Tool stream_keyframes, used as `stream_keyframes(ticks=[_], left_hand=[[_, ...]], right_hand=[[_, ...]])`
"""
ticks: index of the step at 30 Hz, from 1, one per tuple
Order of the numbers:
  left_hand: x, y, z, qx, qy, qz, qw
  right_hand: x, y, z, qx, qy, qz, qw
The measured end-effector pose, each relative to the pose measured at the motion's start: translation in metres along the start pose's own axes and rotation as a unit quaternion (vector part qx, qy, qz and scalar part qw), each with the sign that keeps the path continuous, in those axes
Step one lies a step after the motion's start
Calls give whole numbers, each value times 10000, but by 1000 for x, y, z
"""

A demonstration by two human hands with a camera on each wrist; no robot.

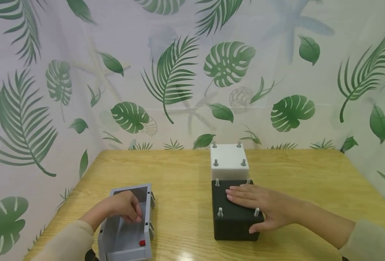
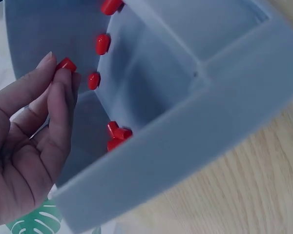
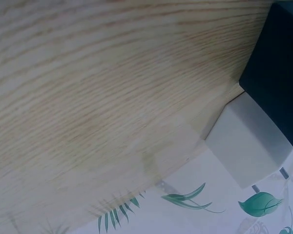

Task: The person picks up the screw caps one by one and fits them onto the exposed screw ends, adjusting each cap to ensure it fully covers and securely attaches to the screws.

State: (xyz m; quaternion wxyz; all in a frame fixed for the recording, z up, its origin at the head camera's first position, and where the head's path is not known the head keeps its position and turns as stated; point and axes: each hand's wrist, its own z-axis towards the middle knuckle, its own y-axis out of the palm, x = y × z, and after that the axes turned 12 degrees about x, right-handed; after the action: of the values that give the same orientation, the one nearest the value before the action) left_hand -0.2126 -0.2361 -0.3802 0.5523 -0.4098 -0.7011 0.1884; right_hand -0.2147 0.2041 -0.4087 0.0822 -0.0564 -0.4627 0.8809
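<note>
Between thumb and fingertips my left hand pinches a small red cap. That hand is over a grey plastic bin, and several more red caps lie along the bin's inner edges. Flat on top of a black block rests my right hand, its fingers straight and its thumb along the near right edge. Metal bolts stand up at the corners of the black block, with no red on them.
Directly behind the black block stands a white block with a bolt at each top corner. Both blocks and the bin are on a wooden table. A leaf-printed cloth hangs at the table's back and sides.
</note>
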Motion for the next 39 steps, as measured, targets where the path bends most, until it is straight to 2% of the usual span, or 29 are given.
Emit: stream_keyframes(ticks=[4, 7, 20, 27, 33, 39], left_hand=[[0, -7, -2, -253, 136, -253, 9993], [1, -14, -3, -416, 114, -277, 9987], [24, -31, -5, -526, 40, -146, 9985], [38, -29, 1, -558, 178, -12, 9983], [49, -26, 3, -573, 188, 105, 9981], [58, -20, 8, -512, 137, 114, 9985]], right_hand=[[0, 1, 1, 73, -18, 2, 10000], [1, 2, 2, 90, -17, -21, 10000], [3, 3, 1, 117, -44, -106, 9999], [0, 0, -1, 27, 29, -172, 9998], [-2, 3, 0, 252, -87, -139, 9995], [-2, 4, 1, 285, -80, -120, 9995]])
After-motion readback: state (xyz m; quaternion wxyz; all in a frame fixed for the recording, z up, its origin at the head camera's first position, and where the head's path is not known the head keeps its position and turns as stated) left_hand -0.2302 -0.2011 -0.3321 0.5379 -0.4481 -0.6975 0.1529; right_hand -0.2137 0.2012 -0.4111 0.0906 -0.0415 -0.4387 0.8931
